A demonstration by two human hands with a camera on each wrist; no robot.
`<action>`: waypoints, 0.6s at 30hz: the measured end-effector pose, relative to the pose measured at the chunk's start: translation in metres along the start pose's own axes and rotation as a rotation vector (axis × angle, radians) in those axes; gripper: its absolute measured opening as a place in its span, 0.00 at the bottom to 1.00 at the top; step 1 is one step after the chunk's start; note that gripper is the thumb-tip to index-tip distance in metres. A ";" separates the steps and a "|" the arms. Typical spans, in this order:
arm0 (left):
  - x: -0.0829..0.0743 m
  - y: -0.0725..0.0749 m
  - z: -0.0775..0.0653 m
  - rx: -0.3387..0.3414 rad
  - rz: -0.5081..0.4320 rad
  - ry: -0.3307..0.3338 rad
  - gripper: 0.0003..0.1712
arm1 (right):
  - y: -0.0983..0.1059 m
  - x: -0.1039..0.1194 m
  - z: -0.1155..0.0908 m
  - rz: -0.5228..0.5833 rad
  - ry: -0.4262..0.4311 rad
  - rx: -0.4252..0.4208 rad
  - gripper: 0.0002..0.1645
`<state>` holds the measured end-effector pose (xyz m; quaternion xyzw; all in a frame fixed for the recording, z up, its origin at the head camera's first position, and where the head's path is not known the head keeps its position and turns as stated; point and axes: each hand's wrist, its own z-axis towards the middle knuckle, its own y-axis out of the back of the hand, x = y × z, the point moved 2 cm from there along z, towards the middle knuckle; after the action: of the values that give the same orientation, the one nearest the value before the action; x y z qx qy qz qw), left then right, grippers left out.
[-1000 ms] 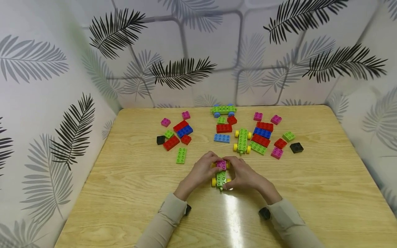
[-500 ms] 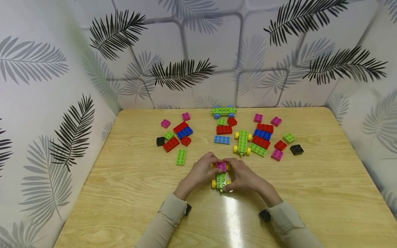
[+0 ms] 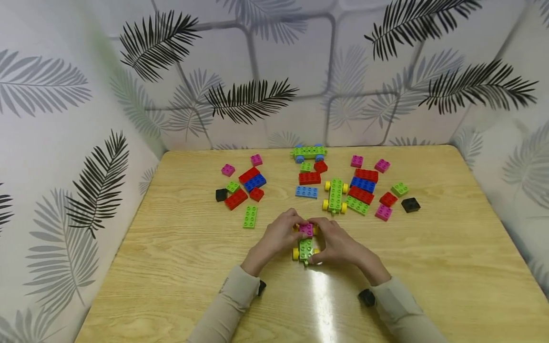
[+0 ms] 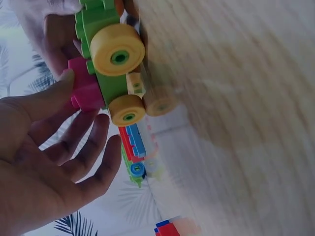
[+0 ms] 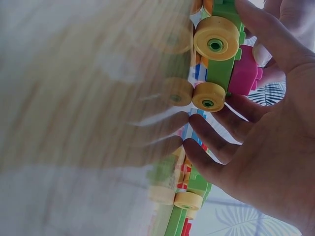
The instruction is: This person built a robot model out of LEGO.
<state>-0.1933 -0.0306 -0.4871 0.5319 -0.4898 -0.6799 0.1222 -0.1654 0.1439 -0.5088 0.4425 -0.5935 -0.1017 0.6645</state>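
Note:
A green toy car base (image 3: 306, 250) with yellow wheels stands on the table, its long side pointing away from me. On its far half sits a magenta brick (image 3: 306, 229), also seen from the side in the left wrist view. My left hand (image 3: 279, 236) pinches this magenta brick (image 4: 87, 88) between thumb and fingers. My right hand (image 3: 339, 240) holds the car base (image 5: 220, 73) lengthwise, thumb at the near end and fingers round the far end. Whether the brick is pressed fully down, I cannot tell.
Beyond my hands lie a second yellow-wheeled base (image 3: 336, 196) and a blue-wheeled one (image 3: 310, 152). Loose bricks form a left group, with a green brick (image 3: 250, 216) nearest, and a right group, with a black brick (image 3: 411, 205) outermost. A light blue brick (image 3: 306, 192) lies between.

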 end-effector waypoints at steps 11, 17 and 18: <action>-0.006 0.000 -0.005 -0.023 0.092 -0.024 0.14 | 0.000 0.000 0.000 -0.001 0.004 -0.007 0.58; -0.004 0.001 -0.003 -0.020 0.057 -0.012 0.15 | 0.000 -0.001 0.001 0.008 0.023 -0.011 0.57; -0.004 0.001 -0.003 -0.018 0.049 -0.010 0.15 | 0.000 -0.002 0.001 0.007 0.027 -0.009 0.57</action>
<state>-0.1897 -0.0298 -0.4838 0.5153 -0.4971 -0.6836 0.1414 -0.1667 0.1446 -0.5098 0.4388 -0.5855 -0.0959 0.6749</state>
